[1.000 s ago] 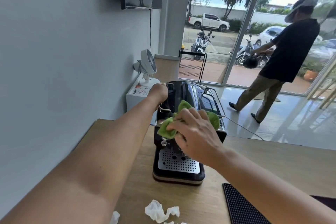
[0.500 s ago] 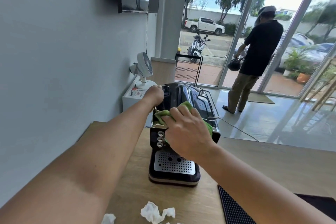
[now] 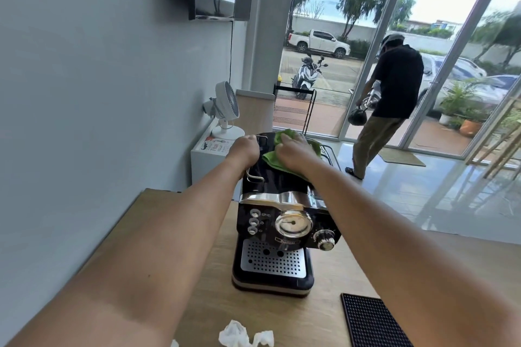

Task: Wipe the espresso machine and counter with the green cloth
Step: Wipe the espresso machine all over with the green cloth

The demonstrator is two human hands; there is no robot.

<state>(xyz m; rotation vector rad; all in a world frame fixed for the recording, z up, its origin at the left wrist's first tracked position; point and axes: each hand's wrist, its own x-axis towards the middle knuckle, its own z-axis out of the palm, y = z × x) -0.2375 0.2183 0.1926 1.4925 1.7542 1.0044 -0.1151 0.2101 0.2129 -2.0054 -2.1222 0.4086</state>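
Head view: bench, wooden, lower half of frame.

Espresso machine: black and chrome, upright at frame centre on the bench, gauge and knobs facing the camera.

Green cloth: spread on the machine's top, just above centre.

Right hand: laid over the green cloth, fingers fairly straight, pressing it down.

Left hand: just left of the cloth, fingers curled over the machine's upper left edge by a chrome rail.

Crumpled tissue: bottom centre.

Black ribbed mat: lower right.

White fan: left of centre, by the wall.
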